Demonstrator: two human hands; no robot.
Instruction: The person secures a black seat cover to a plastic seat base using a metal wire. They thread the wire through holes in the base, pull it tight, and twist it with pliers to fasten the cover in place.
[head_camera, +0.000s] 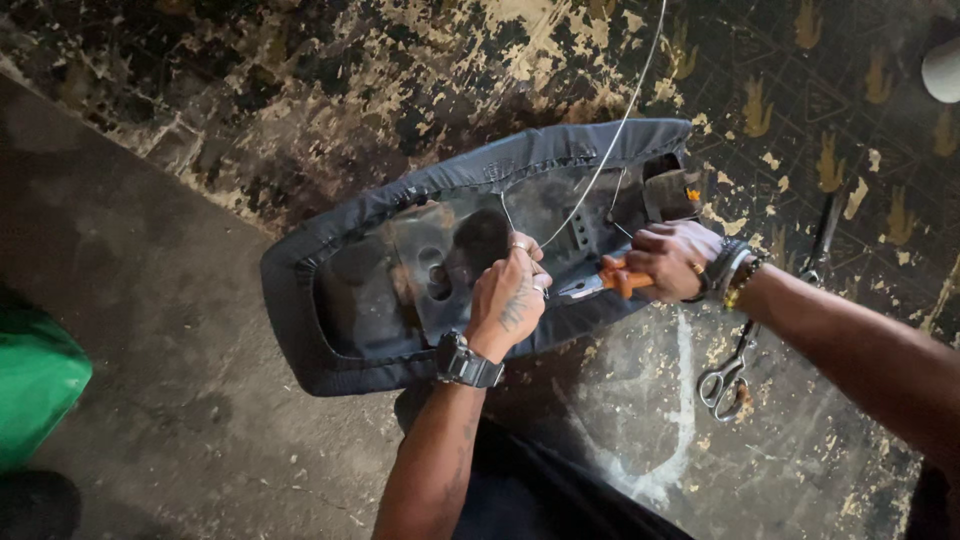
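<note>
Both hands (510, 295) (670, 258) hide the pliers' (600, 284) tips.

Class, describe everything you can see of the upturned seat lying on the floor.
The seat lies underside up on the worn, flaking floor, set diagonally. A black stitched cover wraps its rim around a dark, hard-looking base pan with holes. The left hand rests on the pan; the right hand holds orange-handled pliers over it.
</note>
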